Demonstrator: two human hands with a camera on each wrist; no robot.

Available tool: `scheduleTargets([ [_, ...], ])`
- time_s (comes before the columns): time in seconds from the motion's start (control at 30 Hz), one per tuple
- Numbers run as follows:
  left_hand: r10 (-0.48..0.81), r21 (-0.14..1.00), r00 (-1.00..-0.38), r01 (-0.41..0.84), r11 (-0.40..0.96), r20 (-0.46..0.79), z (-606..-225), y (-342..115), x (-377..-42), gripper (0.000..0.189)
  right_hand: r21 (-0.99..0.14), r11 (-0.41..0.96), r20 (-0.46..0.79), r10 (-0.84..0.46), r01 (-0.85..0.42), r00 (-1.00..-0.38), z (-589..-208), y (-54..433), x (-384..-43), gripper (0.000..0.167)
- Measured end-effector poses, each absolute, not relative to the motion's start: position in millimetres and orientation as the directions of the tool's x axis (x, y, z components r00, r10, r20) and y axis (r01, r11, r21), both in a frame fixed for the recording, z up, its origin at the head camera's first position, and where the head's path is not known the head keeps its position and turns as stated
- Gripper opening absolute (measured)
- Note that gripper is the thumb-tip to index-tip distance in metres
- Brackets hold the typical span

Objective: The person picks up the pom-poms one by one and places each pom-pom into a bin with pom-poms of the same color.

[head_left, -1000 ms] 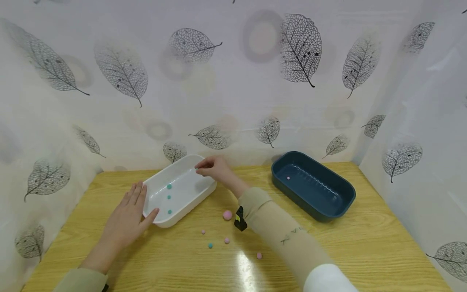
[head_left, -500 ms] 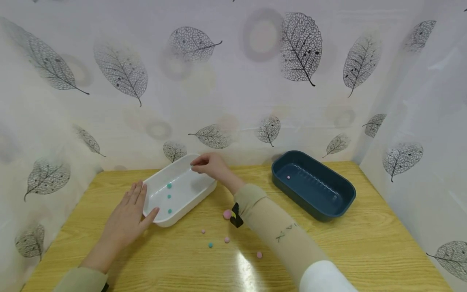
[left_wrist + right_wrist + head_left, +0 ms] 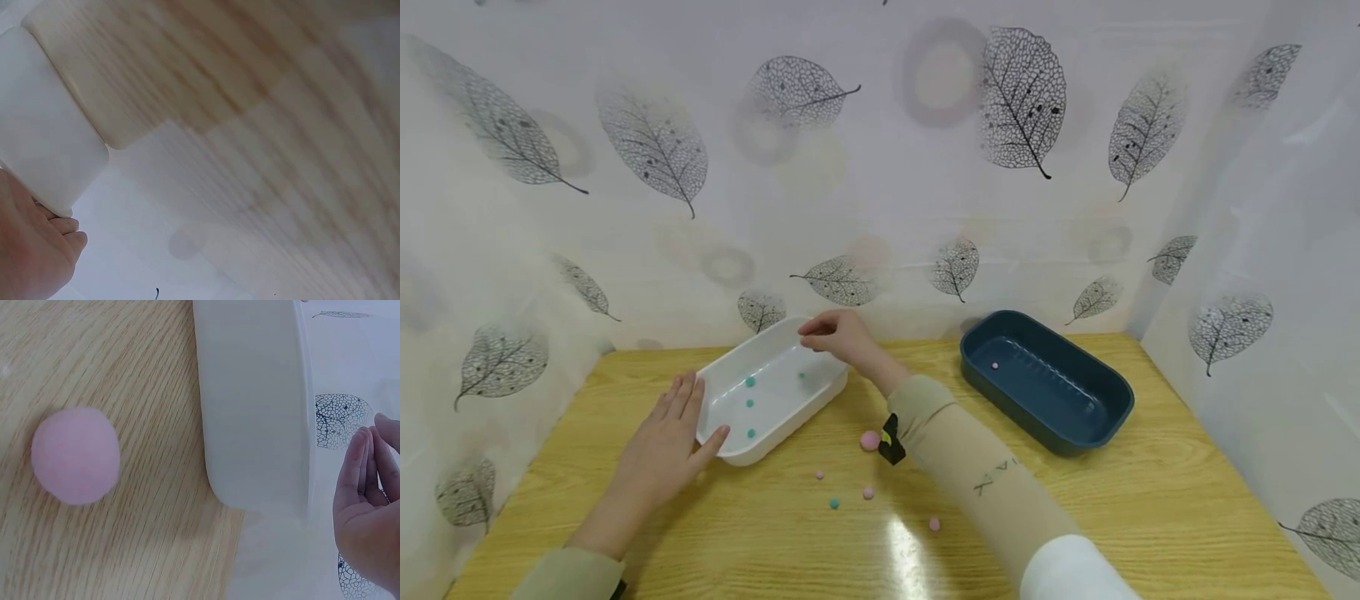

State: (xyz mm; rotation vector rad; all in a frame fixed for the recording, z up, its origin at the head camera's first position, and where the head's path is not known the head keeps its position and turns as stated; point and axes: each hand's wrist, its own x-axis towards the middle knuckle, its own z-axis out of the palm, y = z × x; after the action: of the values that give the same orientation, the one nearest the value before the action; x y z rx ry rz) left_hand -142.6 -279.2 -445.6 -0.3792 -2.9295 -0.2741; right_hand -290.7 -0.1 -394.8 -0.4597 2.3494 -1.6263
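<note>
White oblong plastic tray (image 3: 775, 400), slanted far-right: near end touched by spread left hand (image 3: 658, 454); small teal ball (image 3: 801, 375) overhung by right hand (image 3: 846, 340), fingertips barely parted, apparently nothing held.

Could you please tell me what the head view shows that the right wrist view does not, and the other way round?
Only the head view shows the dark blue, plastic-looking rectangular tray holding one small pink ball, and the inside of the white, plastic-looking rectangular tray with four small teal balls.

Only the right wrist view shows the underside of the right hand.

Both show that hand, the white tray's outer wall, the large matte pink ball and the wood-grain tabletop.
</note>
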Motion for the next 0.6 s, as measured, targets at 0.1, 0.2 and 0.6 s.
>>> scheduleTargets([
  [0.1, 0.235, 0.159, -0.954, 0.265, 0.951, 0.186, -447, -279, -144, 0.090, -0.942, 0.315, -0.018, -0.397, -0.118, -0.918, -397, 2, -291, 0.022],
  [0.2, 0.236, 0.154, -0.954, 0.265, 0.952, 0.184, -447, -279, -144, 0.090, -0.947, 0.300, -0.011, -0.401, -0.119, -0.916, -399, 6, -291, 0.022],
  [0.6, 0.228, 0.151, -0.955, 0.257, 0.954, 0.188, -445, -279, -142, 0.090, -0.943, 0.301, -0.003, -0.436, -0.143, -0.900, -401, 27, -284, 0.021],
])
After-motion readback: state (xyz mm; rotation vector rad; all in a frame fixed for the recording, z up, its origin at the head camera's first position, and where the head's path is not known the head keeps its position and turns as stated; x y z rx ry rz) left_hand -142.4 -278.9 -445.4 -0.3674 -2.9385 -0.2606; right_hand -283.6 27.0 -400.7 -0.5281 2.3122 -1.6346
